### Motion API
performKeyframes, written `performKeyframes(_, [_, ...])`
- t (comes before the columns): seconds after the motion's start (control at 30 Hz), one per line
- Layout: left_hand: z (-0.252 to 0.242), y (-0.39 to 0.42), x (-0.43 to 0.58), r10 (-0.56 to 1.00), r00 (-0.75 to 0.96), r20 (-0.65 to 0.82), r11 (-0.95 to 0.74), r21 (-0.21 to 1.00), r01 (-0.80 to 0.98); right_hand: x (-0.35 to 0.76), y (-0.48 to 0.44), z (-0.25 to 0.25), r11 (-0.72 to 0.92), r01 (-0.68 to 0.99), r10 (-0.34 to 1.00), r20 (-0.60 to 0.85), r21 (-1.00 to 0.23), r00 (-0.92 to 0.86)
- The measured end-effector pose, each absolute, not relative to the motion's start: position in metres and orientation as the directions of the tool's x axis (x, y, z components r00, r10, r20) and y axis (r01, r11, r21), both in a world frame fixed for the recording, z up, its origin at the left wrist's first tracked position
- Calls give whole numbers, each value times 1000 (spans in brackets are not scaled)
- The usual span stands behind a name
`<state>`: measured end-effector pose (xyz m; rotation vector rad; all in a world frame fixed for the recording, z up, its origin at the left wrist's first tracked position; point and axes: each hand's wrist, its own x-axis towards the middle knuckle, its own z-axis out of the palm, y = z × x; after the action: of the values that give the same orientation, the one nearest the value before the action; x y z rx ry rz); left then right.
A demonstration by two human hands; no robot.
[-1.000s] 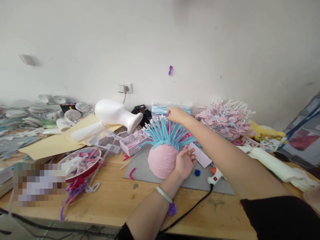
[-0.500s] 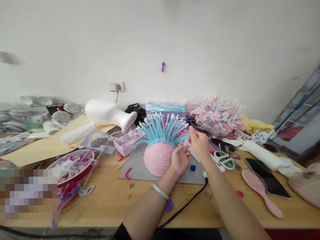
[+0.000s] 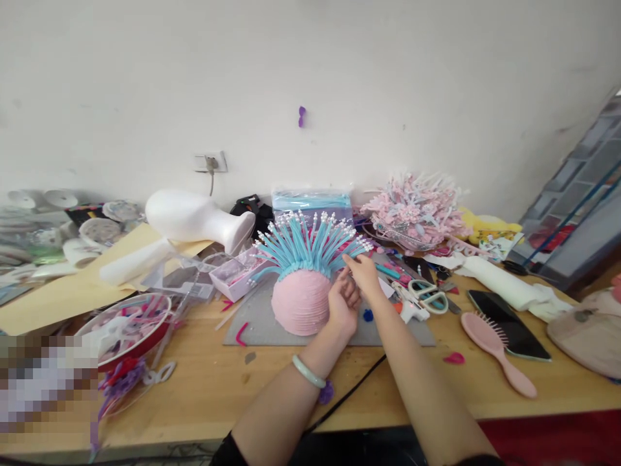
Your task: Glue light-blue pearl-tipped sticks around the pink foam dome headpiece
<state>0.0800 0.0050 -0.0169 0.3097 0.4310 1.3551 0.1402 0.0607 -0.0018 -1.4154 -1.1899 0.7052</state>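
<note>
Pink dome (image 3: pixel 301 309) with blue spikes (image 3: pixel 305 243) sits on the desk (image 3: pixel 213 382); left hand (image 3: pixel 342 304) holds its side, curled, and right hand (image 3: pixel 363 273) pinches one of the spikes.

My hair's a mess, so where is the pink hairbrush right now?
In the head view, the pink hairbrush lies on the wooden table at the right, just in front of the black phone.

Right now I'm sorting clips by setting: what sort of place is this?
Probably a craft workbench for handmade headpieces: a blue-spiked pink headpiece, a glue gun, scissors and a foam mannequin head crowd the wooden table.
</note>
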Motion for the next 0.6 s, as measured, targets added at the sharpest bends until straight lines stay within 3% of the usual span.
performKeyframes(0.1, [-18,1,83,981,100,-169,172,491,-854,138,62,-8,110,59,931,123,-992,344])
performKeyframes(0.2, [-20,-1,86,975,68,-211,170,517,-839,136,61,-14,129,-32,931,110,-991,348])
performKeyframes(0.6, [-21,-1,89,989,-44,-141,61,656,-752,134,56,-9,299,119,928,318,-947,195])
